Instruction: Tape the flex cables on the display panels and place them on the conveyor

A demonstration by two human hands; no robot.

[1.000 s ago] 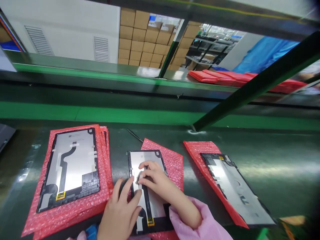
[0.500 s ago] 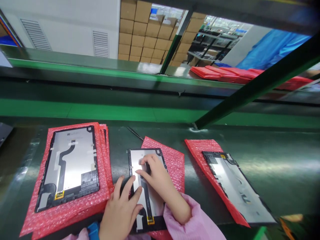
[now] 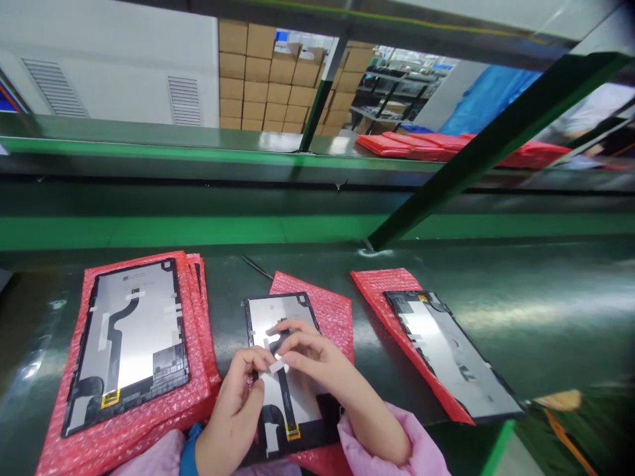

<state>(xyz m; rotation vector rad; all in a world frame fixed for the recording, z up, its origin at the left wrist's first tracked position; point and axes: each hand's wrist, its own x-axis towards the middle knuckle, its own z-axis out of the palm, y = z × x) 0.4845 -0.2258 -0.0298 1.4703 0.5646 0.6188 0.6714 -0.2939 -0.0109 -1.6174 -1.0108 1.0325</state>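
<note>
A tablet screen panel [image 3: 282,370] lies face down on a red bubble-wrap bag [image 3: 330,311] in front of me, with a black flex cable running down its silver back. My left hand [image 3: 235,410] and my right hand [image 3: 310,354] meet above it. Both pinch a small whitish strip of tape [image 3: 276,365] between their fingertips, just over the cable. Pink sleeves cover both my forearms.
A stack of red bubble bags [image 3: 126,423] at the left carries another face-down panel [image 3: 129,340]. A third panel [image 3: 454,357] rests on a red bag at the right. A green conveyor frame [image 3: 248,228] and a slanted green post [image 3: 446,178] stand behind. Cardboard boxes [image 3: 268,79] are piled far back.
My left hand lifted off the panel's edge and joined the right hand. Both now pinch a small tape strip, where before the right fingers pressed on the panel's back.
</note>
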